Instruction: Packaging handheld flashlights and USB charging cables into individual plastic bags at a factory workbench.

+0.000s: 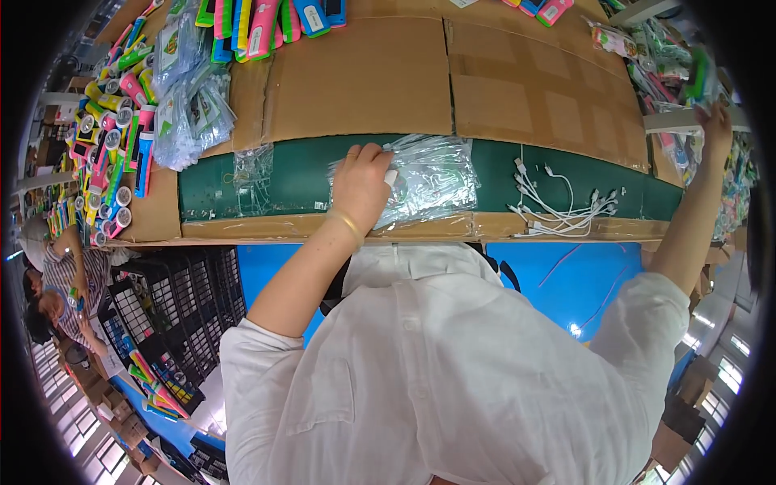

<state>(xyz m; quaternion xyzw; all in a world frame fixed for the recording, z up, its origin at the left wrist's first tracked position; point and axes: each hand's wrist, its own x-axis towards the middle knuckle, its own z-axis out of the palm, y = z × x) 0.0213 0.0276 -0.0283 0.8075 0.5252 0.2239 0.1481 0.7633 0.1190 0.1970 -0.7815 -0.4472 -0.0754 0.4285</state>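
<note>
My left hand (362, 182) rests on a stack of clear plastic bags (436, 179) in the middle of the bench, its fingers curled. A small white piece (391, 176) shows beside the fingertips; what it belongs to is hidden. Reaching far out to the right, my right hand (714, 121) is at a blurred green and dark flashlight (697, 77), which seems to be in a clear bag. That arm extends past the bench's right end, above a heap of bagged goods (659, 61). Several white charging cables (562, 202) lie right of the bag stack.
Colourful flashlights (113, 149) pile up at the left, beside hanging plastic bags (190, 105). More stand at the far edge (263, 24). Cardboard (356, 77) covers the bench behind a green strip (307, 182). Black crates (178, 303) and another person (69, 287) are at lower left.
</note>
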